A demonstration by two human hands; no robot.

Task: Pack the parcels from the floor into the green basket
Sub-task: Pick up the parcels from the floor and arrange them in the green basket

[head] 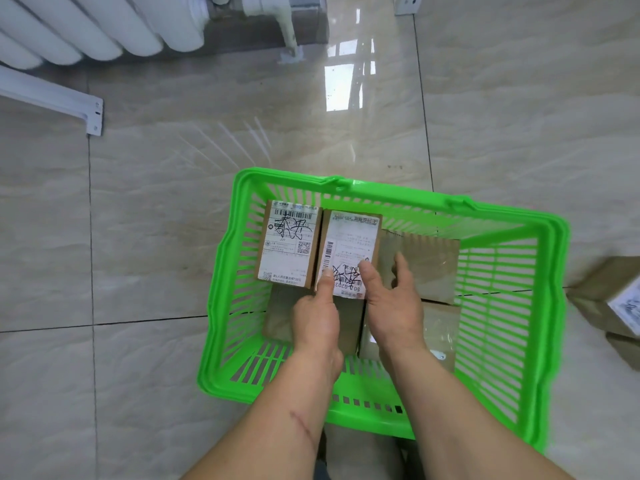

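Observation:
The green basket (512,341) stands on the tiled floor and holds several brown cardboard parcels. At its far left lies a parcel with a white shipping label (289,242). Beside it sits a second labelled parcel (351,244), which both hands hold. My left hand (317,313) has a finger stretched along this parcel's left edge. My right hand (393,299) grips its right side, thumb on the label and fingers down between it and a plain brown parcel (429,261). More plain parcels lie underneath, partly hidden by my hands.
Outside the basket, at the right edge of the view, two more parcels (613,299) lie on the floor. A white radiator (86,26) and a white bracket (69,102) stand at the top left, with a pipe running into the floor.

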